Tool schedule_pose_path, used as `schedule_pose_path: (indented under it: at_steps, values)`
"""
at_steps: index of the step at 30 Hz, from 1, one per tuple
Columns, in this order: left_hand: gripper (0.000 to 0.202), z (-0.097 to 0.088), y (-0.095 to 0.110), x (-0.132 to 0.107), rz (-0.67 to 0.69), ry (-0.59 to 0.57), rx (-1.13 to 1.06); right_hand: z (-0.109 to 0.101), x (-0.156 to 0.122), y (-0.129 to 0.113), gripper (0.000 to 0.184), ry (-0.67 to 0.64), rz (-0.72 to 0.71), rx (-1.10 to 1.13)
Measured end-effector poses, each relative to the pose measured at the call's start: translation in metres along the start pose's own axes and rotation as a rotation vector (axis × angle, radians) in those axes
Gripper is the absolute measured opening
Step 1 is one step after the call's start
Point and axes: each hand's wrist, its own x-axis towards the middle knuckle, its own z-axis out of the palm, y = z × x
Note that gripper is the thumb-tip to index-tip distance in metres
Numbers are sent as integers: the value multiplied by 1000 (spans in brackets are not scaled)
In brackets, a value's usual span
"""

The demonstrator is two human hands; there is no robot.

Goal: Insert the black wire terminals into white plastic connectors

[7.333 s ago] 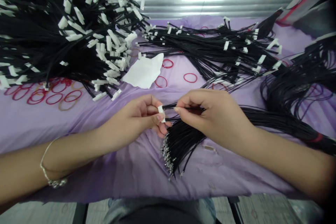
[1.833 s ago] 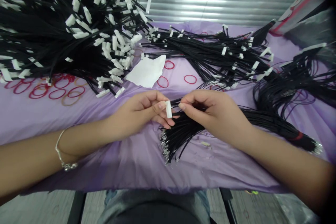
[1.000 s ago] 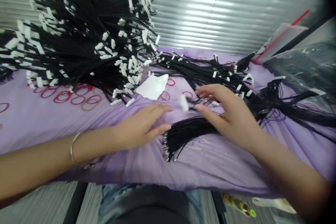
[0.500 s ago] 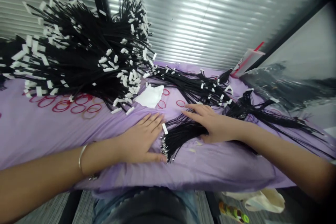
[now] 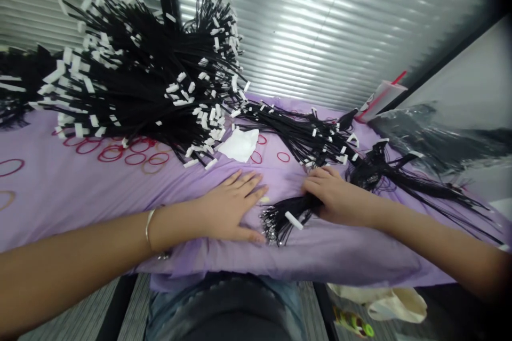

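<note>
My left hand (image 5: 232, 205) lies flat on the purple cloth (image 5: 80, 186), fingers spread, holding nothing. My right hand (image 5: 338, 197) is curled over a bundle of black wires (image 5: 288, 213) with bare metal tips pointing left. A white connector (image 5: 294, 220) lies on that bundle just left of my right hand. The left thumb ends right beside the wire tips.
A big heap of black wires with white connectors (image 5: 140, 80) fills the back left. Another spread of finished wires (image 5: 308, 133) lies at the back middle, loose wires (image 5: 400, 176) at the right. Red rubber bands (image 5: 136, 152), a white paper (image 5: 240, 145), and a cup (image 5: 380, 98) are there too.
Both hands let go of the white connector and came down onto the table. The right hand closed over the wire bundle and pulled it nearer. The view tilted up.
</note>
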Motion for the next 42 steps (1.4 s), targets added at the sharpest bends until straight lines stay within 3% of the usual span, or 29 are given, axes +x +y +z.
schedule_pose_path:
  at_steps: [6,15,21,27,31,34,38,42]
  values:
    - [98,3,-1,0,24,17,3,-1,-11,-6,21,-66,-13,-40]
    - [96,6,-2,-1,43,38,-10,9,-26,-7,20,74,-61,-73]
    - [95,5,-2,1,48,37,-9,12,-21,-8,62,40,-18,-97]
    - [93,3,-1,-1,46,24,-20,10,-24,-7,22,46,7,-34]
    - [92,3,-2,-1,49,25,-24,6,-28,-9,23,-56,-32,26]
    - [94,3,-3,0,49,22,-29,5,-30,-11,22,-59,-53,37]
    - [95,3,0,-1,58,29,-24,4,-35,-9,23,6,-76,7]
    - [99,9,18,-7,89,37,-23,2,-50,3,19,167,-62,85]
